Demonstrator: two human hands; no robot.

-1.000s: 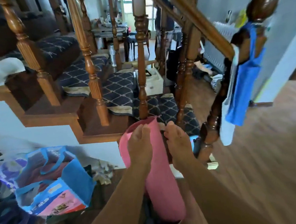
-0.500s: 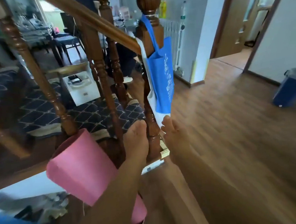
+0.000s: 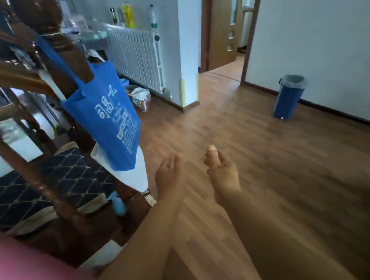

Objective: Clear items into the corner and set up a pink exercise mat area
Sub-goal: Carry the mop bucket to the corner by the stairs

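**Q:** Where is the pink exercise mat?

**A:** The pink mat (image 3: 23, 275) fills the bottom left corner of the head view, close to the camera and partly cut off by the frame. It sits at the foot of a wooden staircase. The left forearm passes just beside it; whether they touch is unclear.

**Q:** What are the hands doing?

**A:** Both hands reach forward over the floor, holding nothing. The left hand (image 3: 169, 175) has relaxed, nearly straight fingers. The right hand (image 3: 222, 172) is loosely open with the thumb raised. Motion blur softens both.

**Q:** What surrounds them?

**A:** A blue tote bag (image 3: 109, 120) hangs from the newel post (image 3: 57, 39), over a white bag (image 3: 135, 174). Navy patterned stair carpet (image 3: 25, 184) lies to the left. Ahead stretches a wooden floor (image 3: 272, 165), with a white radiator (image 3: 135, 61) on the far wall and a blue bin (image 3: 289, 98) near the right wall.

**Q:** Which step is this?

**A:** It appears to be choosing the spot for the mat area. The mat is not yet laid out.

**Q:** What does the next move call for?

**A:** Probably gripping the mat, carrying it onto the open floor, well apart from the bin, and spreading it flat.
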